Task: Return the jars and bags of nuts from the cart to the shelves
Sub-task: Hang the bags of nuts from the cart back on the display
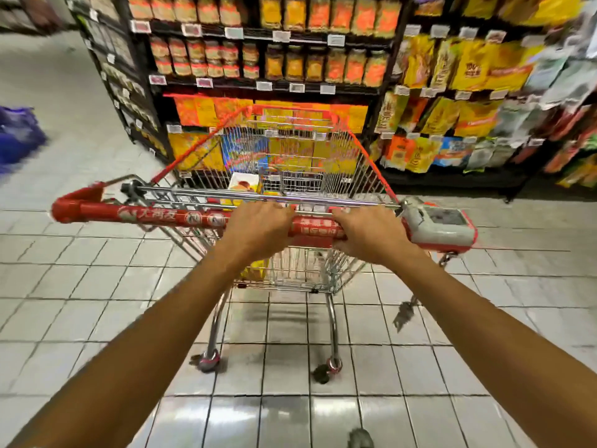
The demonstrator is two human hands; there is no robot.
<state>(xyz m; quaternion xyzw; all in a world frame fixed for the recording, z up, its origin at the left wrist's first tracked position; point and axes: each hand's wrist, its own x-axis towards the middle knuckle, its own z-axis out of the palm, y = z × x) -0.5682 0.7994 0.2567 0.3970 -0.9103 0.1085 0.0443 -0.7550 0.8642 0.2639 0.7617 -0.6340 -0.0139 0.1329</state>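
Here, both hands are gripping the red handle (145, 218) of the cart (350, 163) at the centre of the frame. The left hand (258, 231) is curling its fingers over the top of the bar, and the right hand (371, 234) is wrapping it just beside, a short stretch of handle showing between them. A grey coin lock (442, 221) is sitting at the bar's right end. Inside the wire basket a pale pack (244, 182) is lying near the handle, and something yellow (255, 270) is showing lower down behind the left wrist; blur is keeping me from telling what either is. The cart is facing the shelves (384, 88) across the top of the frame, jars (290, 63) standing in rows at upper centre and bags (468, 69) hanging at upper right. A blue shape (19, 137) is lying on the tiled floor (97, 286) at the left edge.
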